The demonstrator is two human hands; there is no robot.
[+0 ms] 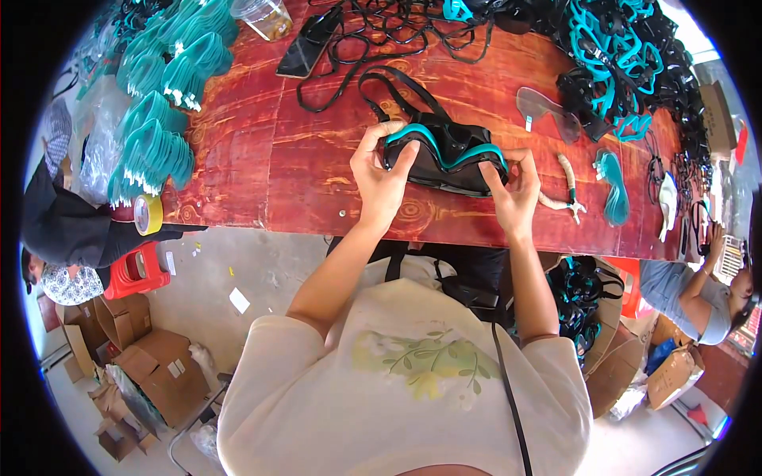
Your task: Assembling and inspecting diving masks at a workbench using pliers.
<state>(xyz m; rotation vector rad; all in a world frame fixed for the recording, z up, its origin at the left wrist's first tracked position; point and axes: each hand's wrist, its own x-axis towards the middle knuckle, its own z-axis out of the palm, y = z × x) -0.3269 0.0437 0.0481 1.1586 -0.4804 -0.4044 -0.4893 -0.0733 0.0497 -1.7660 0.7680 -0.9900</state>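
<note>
Between my two hands, just above the red table's front half, is a black diving mask (pixel 456 176) with a teal frame edge. My left hand (pixel 379 176) grips its left end, the thumb on the near face and the fingers at the upper edge. At the opposite end my right hand (pixel 514 190) grips it the same way. A black strap (pixel 413 89) loops away from the mask's far side onto the table. Right of my right hand lies a curved tool with cream-wrapped handles (pixel 568 182). Farther back is a clear lens (pixel 548 116), and a teal lens stack (pixel 613 190) lies to the right.
Stacked teal lenses (pixel 151 147) line the table's left side, above a yellow tape roll (pixel 147 214). Black straps, a dark phone (pixel 311 41) and a plastic tub (pixel 266 17) lie at the back. Teal-and-black mask parts (pixel 607 59) heap up at right. People sit on both sides.
</note>
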